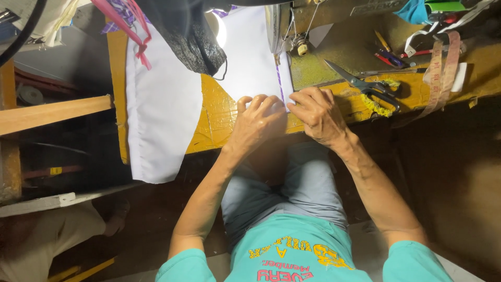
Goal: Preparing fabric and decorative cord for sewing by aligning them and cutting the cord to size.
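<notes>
1. I see the yellow table (219,120), worn and scratched, running across the upper part of the head view.
2. A white cloth (162,104) hangs over the table's near edge on my left side.
3. A second white fabric piece (250,57) lies flat on the table and reaches under the sewing machine (292,31), beside a lit lamp.
4. A black cloth (193,36) hangs down above the table, just left of that fabric.
5. My left hand (258,122) rests palm down at the fabric's near edge, fingers curled and pressed on it.
6. My right hand (315,112) sits just beside it, fingertips bent onto the fabric's corner; whether they pinch it I cannot tell.
7. Scissors (365,83) lie open on the table, near the right hand but not touching it.
8. A measuring tape (441,73) trails over the table's right end.
</notes>
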